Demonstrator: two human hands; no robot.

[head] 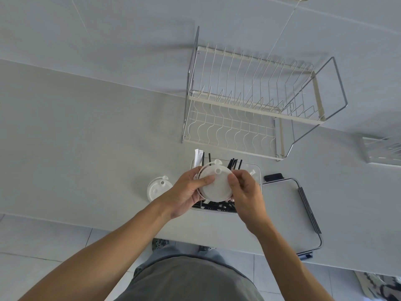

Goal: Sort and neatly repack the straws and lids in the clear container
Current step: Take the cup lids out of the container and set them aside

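**Holding one lid over the straw container, both hands on it**

Gripping: left hand (186,192) and right hand (243,192) both hold a white round lid (217,185) at centre frame, just above the clear container (258,170). Left thumb lies across the lid's face, fingers curl under the rim. Right hand pinches the right edge with thumb and fingertips. Lid has a raised spout and a tethered plug on a thin loop at its top edge.

Container: sits on the grey worktop (86,137), just below the dish rack in frame. Inside: black straws (234,164) sticking up at the far end, more lying along the near end under the hands. White paper-wrapped items (198,157) stand at its upper-left corner, probably wrapped straws; can't confirm. Small white piece (251,172) inside at right, likely another lid's plug; unclear.

Hidden: container middle is covered by hands and lid, so contents there are unknown. Straw count not possible, they overlap.

Counts:
- Lids clearly visible: 2. The second lid (158,189) lies flat on the worktop left of the container, well apart from the held one.
- Two-tier wire dish rack (249,105): 1, upper centre-right.
- Flat grey tray (282,203): 1, right of the container, touching or just beside it.
- Small black object (273,177) at the tray's upper-left corner, unidentifiable.
- Clear box (382,151) at right edge, cut off and blurred.
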